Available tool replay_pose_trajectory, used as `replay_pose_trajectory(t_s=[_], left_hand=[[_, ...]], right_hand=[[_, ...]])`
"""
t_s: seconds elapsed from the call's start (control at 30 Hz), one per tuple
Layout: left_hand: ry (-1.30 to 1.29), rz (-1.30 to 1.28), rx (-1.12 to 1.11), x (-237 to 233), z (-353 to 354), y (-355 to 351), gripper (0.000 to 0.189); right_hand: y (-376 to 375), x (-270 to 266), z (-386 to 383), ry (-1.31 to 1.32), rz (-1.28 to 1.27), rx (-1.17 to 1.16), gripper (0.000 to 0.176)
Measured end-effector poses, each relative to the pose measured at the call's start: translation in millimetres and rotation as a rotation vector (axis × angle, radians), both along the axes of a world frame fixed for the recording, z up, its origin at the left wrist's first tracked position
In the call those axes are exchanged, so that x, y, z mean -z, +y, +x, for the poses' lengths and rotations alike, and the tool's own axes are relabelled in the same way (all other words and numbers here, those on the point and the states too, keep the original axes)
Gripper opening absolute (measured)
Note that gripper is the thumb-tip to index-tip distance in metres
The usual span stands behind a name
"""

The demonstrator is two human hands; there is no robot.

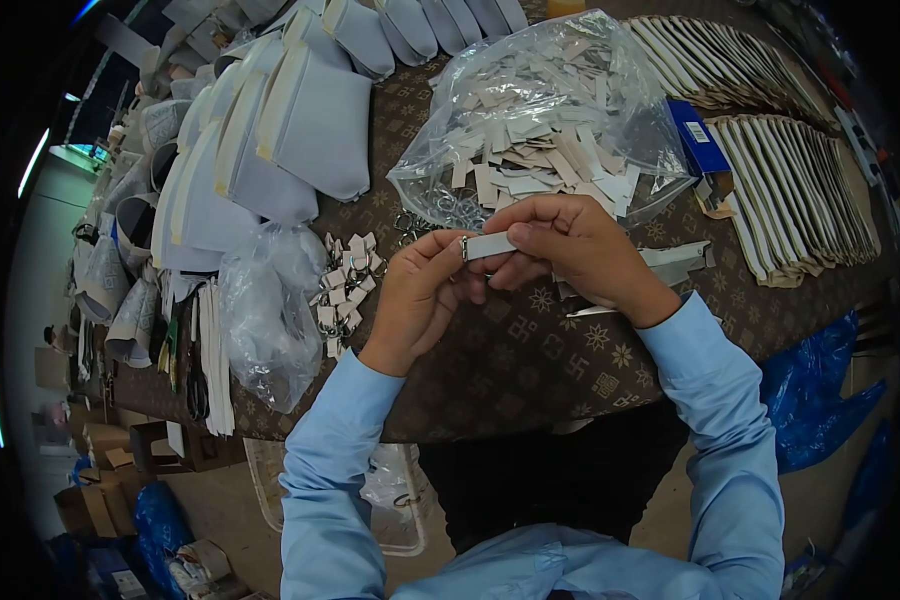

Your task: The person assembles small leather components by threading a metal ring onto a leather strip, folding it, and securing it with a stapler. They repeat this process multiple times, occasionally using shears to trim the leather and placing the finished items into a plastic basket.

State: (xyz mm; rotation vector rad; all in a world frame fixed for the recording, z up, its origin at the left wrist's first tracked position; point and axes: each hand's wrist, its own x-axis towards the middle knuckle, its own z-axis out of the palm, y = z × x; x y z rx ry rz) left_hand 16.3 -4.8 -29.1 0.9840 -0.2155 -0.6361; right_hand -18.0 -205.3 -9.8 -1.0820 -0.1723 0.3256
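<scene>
Between my hands, over the patterned brown table cover point(530, 350), is a short white strip point(488, 246) with a small metal ring point(465, 248) at its left end. My left hand point(425, 290) pinches the ring end. My right hand point(575, 250) grips the strip's other end between thumb and fingers. Just behind them lies a clear plastic bag point(560, 110) full of loose white and beige strips point(530, 165), with metal rings point(450, 208) near its front. Left of my left hand sits a pile of small tabs with metal rings point(348, 285).
White padded pieces point(320, 125) stand in rows at the back left, behind a crumpled clear bag point(270, 310). Scissors point(198, 385) hang by the left edge. Folded strips point(790, 195) and a blue box point(697, 137) are at the right. A pale piece point(675, 262) lies beside my right wrist.
</scene>
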Motion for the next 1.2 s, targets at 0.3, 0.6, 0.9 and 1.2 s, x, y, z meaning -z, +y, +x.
replay_pose_trajectory(t_s=[0.3, 0.6, 0.9, 1.2], left_hand=[[-0.078, 0.032, -0.067, -0.2, 0.9, 2.7, 0.019], [-0.123, 0.091, -0.14, -1.1, -5.0, -1.5, 0.017], [-0.113, 0.009, -0.206, 5.7, -5.6, -4.5, 0.017], [-0.185, 0.051, -0.226, 0.0, -11.8, -8.5, 0.017]], right_hand=[[1.3, -0.5, -0.1, -0.14, -0.171, 0.061, 0.025], [6.3, 0.7, -4.7, -0.252, -0.339, 0.203, 0.013], [19.0, 11.0, -11.5, -0.199, -0.147, 0.325, 0.012], [18.6, 4.5, -12.4, -0.186, -0.349, 0.271, 0.01]])
